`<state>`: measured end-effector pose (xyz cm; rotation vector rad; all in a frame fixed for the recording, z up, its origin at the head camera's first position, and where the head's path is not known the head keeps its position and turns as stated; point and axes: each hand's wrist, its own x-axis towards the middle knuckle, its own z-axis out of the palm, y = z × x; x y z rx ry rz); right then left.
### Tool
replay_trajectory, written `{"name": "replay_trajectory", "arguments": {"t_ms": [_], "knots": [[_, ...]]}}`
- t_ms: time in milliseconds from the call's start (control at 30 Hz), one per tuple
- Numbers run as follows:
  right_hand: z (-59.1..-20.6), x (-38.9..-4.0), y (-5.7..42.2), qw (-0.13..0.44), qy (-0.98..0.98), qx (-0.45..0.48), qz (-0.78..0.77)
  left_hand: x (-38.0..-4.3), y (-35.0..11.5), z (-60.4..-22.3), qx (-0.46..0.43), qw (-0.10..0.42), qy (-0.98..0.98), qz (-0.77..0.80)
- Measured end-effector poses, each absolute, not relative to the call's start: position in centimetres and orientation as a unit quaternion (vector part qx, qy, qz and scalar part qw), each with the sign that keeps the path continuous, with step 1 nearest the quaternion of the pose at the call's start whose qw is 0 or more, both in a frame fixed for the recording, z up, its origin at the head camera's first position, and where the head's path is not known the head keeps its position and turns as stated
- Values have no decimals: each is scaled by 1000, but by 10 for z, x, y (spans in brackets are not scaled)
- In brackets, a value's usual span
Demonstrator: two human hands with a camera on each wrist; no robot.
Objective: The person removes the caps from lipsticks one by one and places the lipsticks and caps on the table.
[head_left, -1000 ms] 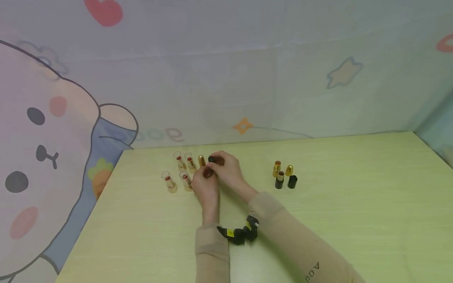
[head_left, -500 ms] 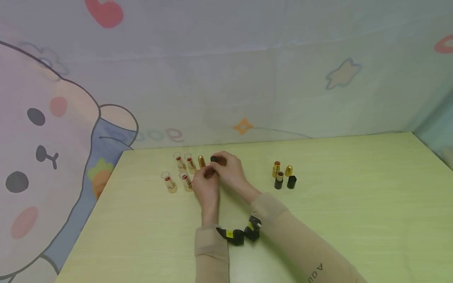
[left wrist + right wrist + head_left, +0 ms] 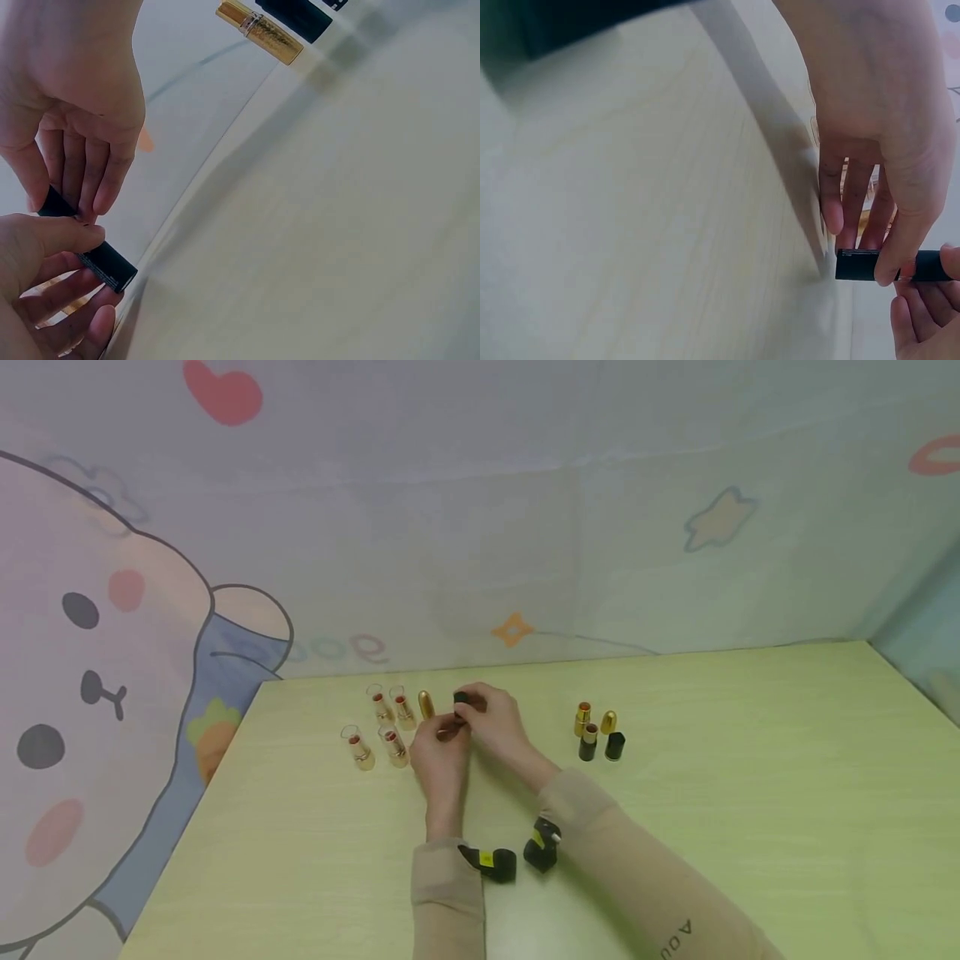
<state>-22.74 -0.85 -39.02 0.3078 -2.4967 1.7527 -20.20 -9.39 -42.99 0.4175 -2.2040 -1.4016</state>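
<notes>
Both hands meet at a black lipstick (image 3: 856, 264), tilted in the left wrist view. My left hand (image 3: 441, 760) grips one end of it between thumb and fingers. At the other end, my right hand (image 3: 493, 718) pinches the dark end piece (image 3: 461, 697). A narrow reddish spot shows between the two dark parts in the right wrist view; whether it is lipstick or a fingertip I cannot tell. Just beyond my left fingertips stands a gold, round-topped lipstick (image 3: 426, 704). Several gold lipsticks with clear caps (image 3: 393, 747) stand upright left of my left hand.
To the right stand an uncapped gold lipstick (image 3: 582, 720), an uncapped black lipstick (image 3: 588, 745), a gold cap (image 3: 609, 722) and a black cap (image 3: 615, 747). A printed curtain (image 3: 637, 552) hangs behind the pale table (image 3: 712, 827).
Both hands have shifted slightly to the right with the black lipstick. The wrist cameras have moved a little apart. The standing lipsticks keep their places.
</notes>
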Motion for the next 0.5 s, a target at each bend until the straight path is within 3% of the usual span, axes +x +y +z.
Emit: {"name": "replay_trajectory", "arguments": {"t_ms": [500], "knots": [[-387, -222, -4, 50, -811, 95, 575, -198, -93, -429, 141, 225, -805, -530]]}}
